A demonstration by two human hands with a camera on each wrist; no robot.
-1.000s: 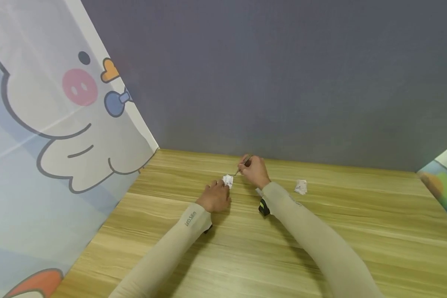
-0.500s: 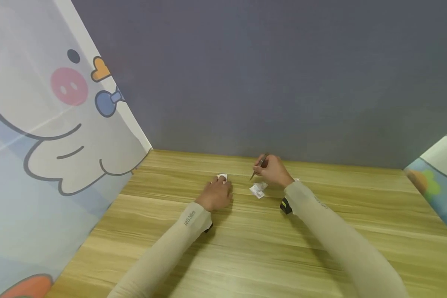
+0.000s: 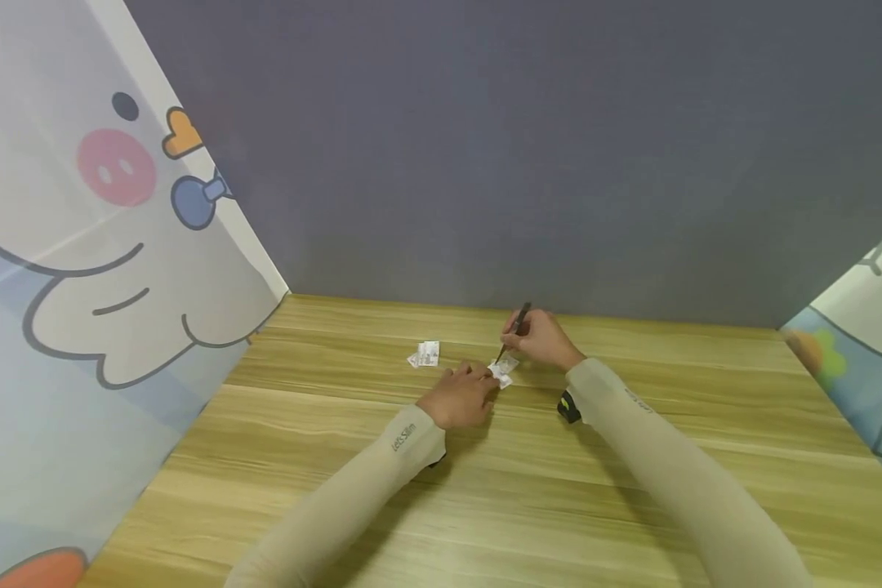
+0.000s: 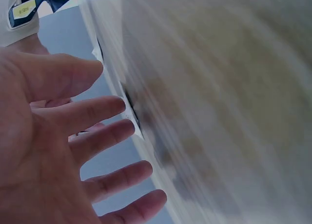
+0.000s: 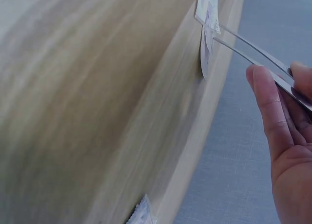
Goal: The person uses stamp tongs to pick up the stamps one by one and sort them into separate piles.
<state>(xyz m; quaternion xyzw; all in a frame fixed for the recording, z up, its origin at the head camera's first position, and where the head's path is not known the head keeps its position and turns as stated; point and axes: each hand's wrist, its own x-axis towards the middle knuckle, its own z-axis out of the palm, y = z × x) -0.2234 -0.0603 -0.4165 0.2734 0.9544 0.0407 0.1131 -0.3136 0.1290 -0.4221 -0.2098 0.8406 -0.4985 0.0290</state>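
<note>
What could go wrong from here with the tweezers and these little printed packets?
The tweezers in the right hand have their tips apart at overlapping packets, so they might catch two at once or slip off.
The left hand has its fingertips right beside those packets, so a slip could prick a finger.
The loose packets on the left could be knocked if that hand swings back.

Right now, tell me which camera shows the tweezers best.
The right wrist view: both prongs of the tweezers, in the right hand, show up close with a gap between them. The head view shows them only small and dark; in the left wrist view I cannot clearly make them out.
</note>
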